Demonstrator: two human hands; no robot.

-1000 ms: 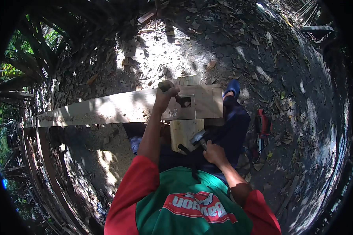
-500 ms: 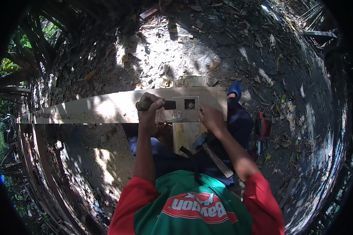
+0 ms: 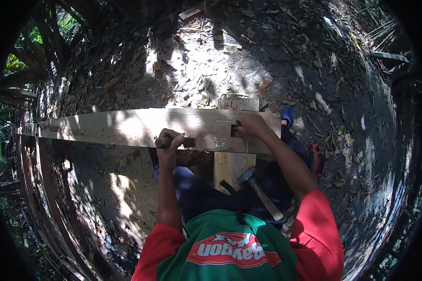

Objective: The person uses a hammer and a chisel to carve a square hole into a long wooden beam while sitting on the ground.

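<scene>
A long pale wooden board lies crosswise in front of me, with pencil lines, white marks and a dark square hole near its right end. My left hand is closed around the rounded handle of a chisel. The dark flat blade points right, over the board's near edge. At the hole is my right hand, its fingers curled together at the opening. Its fingertips are partly hidden, and I cannot make out what they pinch. A hammer with a wooden handle rests on my lap.
A wooden block lies under the board, crossing it. To my right, a red and black power tool sits on the ground. Dry leaves and wood scraps litter the dirt. Planks run along the left side.
My right hand has moved from beside the hole to the hole itself. My left hand has drawn the chisel back, left and toward me. The head view has shifted slightly.
</scene>
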